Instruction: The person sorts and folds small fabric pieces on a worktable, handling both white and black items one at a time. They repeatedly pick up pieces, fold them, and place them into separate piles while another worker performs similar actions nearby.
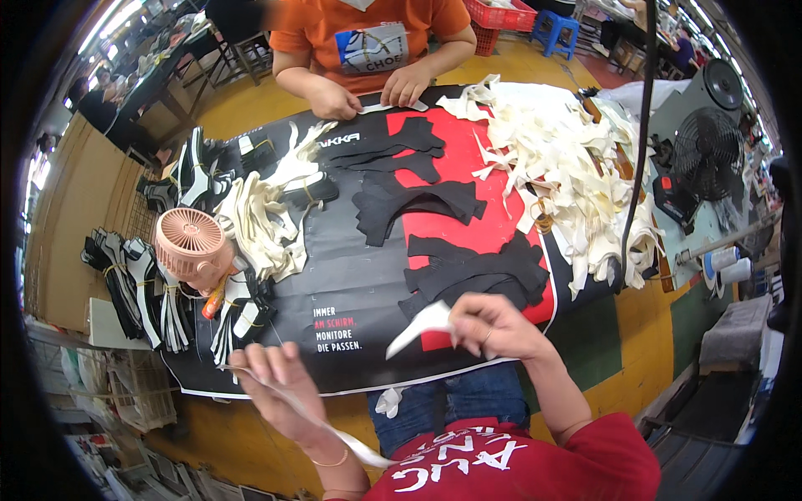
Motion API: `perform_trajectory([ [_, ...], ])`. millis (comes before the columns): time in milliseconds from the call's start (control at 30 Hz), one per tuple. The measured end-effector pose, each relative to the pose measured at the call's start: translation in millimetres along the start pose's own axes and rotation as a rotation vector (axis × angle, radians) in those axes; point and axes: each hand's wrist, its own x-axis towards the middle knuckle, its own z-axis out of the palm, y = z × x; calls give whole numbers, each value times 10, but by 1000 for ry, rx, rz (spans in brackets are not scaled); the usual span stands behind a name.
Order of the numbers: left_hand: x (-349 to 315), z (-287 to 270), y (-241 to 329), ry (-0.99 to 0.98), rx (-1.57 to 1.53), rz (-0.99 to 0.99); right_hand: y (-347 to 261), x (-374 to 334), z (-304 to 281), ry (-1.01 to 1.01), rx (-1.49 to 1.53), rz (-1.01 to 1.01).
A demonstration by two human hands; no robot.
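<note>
My left hand (288, 401), raised at the near left edge of the table, holds a long, narrow white fabric strip (361, 447). The strip runs from its fingers down along the wrist to my red shirt. Pinched between thumb and fingers of my right hand (499, 327) is a short, curved white fabric piece (418, 328), held over the near edge. Just beyond that hand lie overlapping black fabric pieces (480, 271). Another black piece (418, 204) is spread farther up the table, on its black and red cover (334, 259).
Loose cream fabric pieces (568, 159) are heaped at the right. A stack of cream pieces (259, 221) stands left, beside a pink fan (192, 242) and tied black-and-white bundles (142, 284). Across the table, a person in orange (368, 50) handles a white strip. A black cable (643, 134) hangs at right.
</note>
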Motion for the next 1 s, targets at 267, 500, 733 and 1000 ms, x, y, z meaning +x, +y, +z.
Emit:
perform_trajectory([
  [267, -217, -16, -515, -129, -96, -697, -25, 349, 400, 413, -1229, -884],
  [500, -48, 5, -485, -28, -121, -569, 135, 397, 723, 150, -1281, -813],
  [733, 668, 126, -182, -109, 583, 60, 271, 245, 657, 114, -1215, -677],
  [1000, 2531, -470, -617, -334, 1481, 537, 495, -83, 291, 201, -1259, -527],
])
